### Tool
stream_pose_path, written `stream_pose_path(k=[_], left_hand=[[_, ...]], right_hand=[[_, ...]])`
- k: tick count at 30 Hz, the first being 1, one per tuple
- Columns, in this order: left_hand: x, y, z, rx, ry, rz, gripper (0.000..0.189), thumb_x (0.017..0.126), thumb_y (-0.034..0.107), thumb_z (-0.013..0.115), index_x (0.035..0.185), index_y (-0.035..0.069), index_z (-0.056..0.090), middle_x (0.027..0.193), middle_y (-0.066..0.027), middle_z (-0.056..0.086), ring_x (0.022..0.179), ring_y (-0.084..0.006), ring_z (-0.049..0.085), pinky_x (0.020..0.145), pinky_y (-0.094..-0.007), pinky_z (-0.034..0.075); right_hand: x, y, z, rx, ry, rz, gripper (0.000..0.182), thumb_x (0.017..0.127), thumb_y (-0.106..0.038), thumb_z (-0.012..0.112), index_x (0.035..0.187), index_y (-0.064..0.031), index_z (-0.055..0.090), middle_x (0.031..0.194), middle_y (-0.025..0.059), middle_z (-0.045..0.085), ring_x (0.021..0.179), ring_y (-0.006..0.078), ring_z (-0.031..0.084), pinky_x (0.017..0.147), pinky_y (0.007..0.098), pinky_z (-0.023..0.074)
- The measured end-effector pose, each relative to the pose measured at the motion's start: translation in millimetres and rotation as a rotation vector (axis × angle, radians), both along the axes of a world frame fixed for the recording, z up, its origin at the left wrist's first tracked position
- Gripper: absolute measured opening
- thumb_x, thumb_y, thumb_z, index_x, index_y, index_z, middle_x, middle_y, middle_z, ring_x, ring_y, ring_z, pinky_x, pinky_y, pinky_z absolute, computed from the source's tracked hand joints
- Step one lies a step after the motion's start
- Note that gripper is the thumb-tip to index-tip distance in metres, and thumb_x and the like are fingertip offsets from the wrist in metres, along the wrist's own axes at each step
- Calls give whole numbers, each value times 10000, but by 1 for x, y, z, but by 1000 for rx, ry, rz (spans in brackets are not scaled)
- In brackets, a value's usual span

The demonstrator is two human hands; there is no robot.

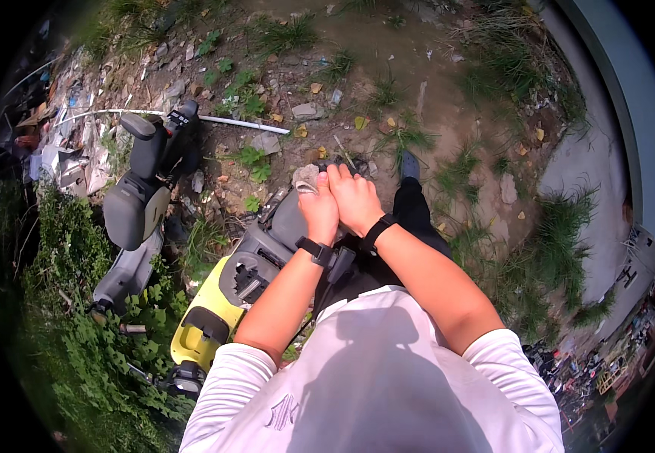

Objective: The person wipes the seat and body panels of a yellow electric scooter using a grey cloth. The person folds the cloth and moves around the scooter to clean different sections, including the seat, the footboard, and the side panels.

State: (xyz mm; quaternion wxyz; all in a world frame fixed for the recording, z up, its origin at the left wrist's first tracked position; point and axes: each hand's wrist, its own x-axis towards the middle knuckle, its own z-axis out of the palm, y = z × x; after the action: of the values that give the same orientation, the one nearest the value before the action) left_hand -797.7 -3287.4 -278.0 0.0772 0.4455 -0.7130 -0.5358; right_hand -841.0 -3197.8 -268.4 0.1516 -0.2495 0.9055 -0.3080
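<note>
A crumpled grey-brown cloth sticks out beyond the fingers of my left hand, which grips it from above. My right hand presses against the side of the left, its fingers bent downward and their tips hidden. Both hands are over the dark grey end of a yellow and grey electric scooter. Part of its grey seat shows to the left of my left wrist. What lies directly beneath my palms cannot be seen.
A second, grey scooter stands at the left among leafy plants. Behind it runs a white pipe across rubble and litter. My shoe is on the dirt to the right. Further right are grass tufts and a concrete strip.
</note>
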Motion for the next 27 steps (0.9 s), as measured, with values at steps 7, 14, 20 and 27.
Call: stream_pose_path(k=[7,14,20,27], left_hand=[[-23,6,15,-167,-162,-8,353,1037,322,627,1085,-19,704,974,-226,756,889,-356,725,786,-470,534],[-23,20,12,-163,-163,-22,673,996,431,627,1425,-47,427,872,-298,718,880,-513,695,771,-572,537],[-26,25,17,-162,-203,-10,730,987,419,631,1436,-111,404,903,-325,708,904,-531,679,823,-582,531],[-25,37,20,-128,-161,-52,715,981,414,635,1419,-109,418,930,-339,696,911,-542,670,823,-586,527]], right_hand=[[-18,-1,7,-17,-38,-3,225,1027,-247,520,1110,-38,520,1068,209,672,861,442,718,713,545,593],[-19,11,3,-11,-71,-5,242,1024,-267,529,1120,-45,514,1106,187,666,825,452,708,691,536,575],[-21,13,10,-41,-103,-15,323,1069,-355,461,1119,-42,527,1085,231,708,845,501,676,706,572,544],[-23,26,9,27,-145,-38,382,1078,-363,445,1274,-52,548,1139,234,706,909,506,666,751,563,540]])
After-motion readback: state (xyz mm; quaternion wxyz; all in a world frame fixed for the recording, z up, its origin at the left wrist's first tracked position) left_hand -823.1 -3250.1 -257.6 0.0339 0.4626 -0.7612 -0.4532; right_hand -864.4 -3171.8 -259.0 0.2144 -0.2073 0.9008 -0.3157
